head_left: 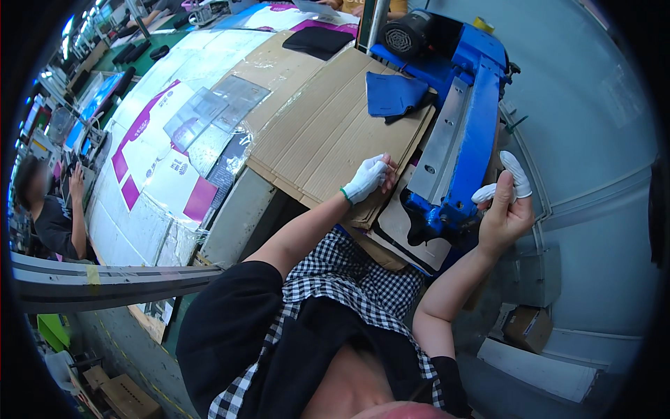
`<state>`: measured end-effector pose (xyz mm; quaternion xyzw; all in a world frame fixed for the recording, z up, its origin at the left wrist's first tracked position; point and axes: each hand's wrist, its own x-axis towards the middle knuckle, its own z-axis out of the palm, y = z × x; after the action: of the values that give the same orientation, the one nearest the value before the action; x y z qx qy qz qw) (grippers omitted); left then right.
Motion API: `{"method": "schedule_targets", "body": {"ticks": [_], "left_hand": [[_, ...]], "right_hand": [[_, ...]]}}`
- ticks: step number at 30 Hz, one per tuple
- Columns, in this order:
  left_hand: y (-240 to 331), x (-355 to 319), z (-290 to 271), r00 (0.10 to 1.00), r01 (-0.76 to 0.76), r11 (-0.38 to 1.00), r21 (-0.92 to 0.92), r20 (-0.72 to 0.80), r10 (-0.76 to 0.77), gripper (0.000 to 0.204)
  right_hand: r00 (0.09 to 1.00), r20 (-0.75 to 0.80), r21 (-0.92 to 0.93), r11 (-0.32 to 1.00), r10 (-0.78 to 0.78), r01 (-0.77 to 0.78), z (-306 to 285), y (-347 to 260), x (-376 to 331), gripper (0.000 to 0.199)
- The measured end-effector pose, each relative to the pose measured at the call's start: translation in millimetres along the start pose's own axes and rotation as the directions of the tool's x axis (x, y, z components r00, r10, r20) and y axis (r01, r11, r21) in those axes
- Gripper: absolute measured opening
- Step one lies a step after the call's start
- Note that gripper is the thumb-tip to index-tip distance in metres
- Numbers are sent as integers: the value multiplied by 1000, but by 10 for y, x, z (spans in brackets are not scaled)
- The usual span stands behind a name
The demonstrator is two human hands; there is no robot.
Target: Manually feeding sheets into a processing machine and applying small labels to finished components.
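My left hand (368,180), in a white fingerless-tipped glove, rests at the right edge of the cardboard sheet (307,133). Its bare fingers are curled, and anything between them is too small to make out. Beside it stands a blue machine (469,140) with a long metal plate (440,150) along its side. A dark, curved-edged piece (417,227) lies at the machine's near end, over a pale flat panel (394,220). To the right of the machine my right hand (506,213) is raised, fingers apart and holding nothing visible. White covers sit on two of its fingers.
A folded blue piece (396,96) and a black pad (319,42) lie on the cardboard. Clear plastic sheets (216,108) and white-and-magenta printed sheets (171,171) cover the table to the left. Another person (52,202) sits at far left. A metal rail (112,283) crosses the lower left.
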<state>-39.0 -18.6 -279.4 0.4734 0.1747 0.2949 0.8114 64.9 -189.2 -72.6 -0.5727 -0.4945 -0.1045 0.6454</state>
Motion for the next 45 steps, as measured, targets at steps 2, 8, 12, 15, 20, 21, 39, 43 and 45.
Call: {"method": "schedule_targets", "body": {"ticks": [2, 8, 12, 15, 20, 21, 39, 43, 45], "left_hand": [[-6, 2, -6, 1000, -8, 1000, -6, 7, 8, 40], [14, -12, 5, 1000, -12, 1000, 0, 18, 12, 41], [16, -25, 10, 1000, -15, 1000, -17, 13, 15, 39], [-9, -65, -43, 998, -53, 997, 53, -41, 55, 37], [-20, -189, -161, 968, -106, 956, 275, -192, 162, 33], [8, -203, -170, 970, -74, 962, 262, -205, 130, 32], [1665, 1014, -3080, 511, 496, 283, 821, -539, 669, 33], [1866, 1202, -2967, 629, 299, 457, 838, -533, 566, 29], [2062, 1153, -3013, 682, 208, 534, 820, -513, 522, 27]], "right_hand": [[1000, -2, -1, 1000, -5, 5, -1, 0, 0, 23], [1000, -13, 4, 1000, 1, -1, 10, -6, 0, 23], [1000, -4, 4, 1000, -12, 12, -6, -6, -4, 23], [1000, 0, -10, 1000, -22, 22, 7, -18, -8, 23], [999, 10, -47, 998, -41, 42, 8, -29, 8, 22], [999, 12, -43, 998, -42, 43, -1, -20, 12, 22], [995, -27, -20, 995, -95, 94, 8, 50, 25, 23], [1000, 17, 8, 1000, 15, -15, -34, -4, 4, 24], [998, 35, -2, 999, 44, -44, -39, -40, 0, 26]]}}
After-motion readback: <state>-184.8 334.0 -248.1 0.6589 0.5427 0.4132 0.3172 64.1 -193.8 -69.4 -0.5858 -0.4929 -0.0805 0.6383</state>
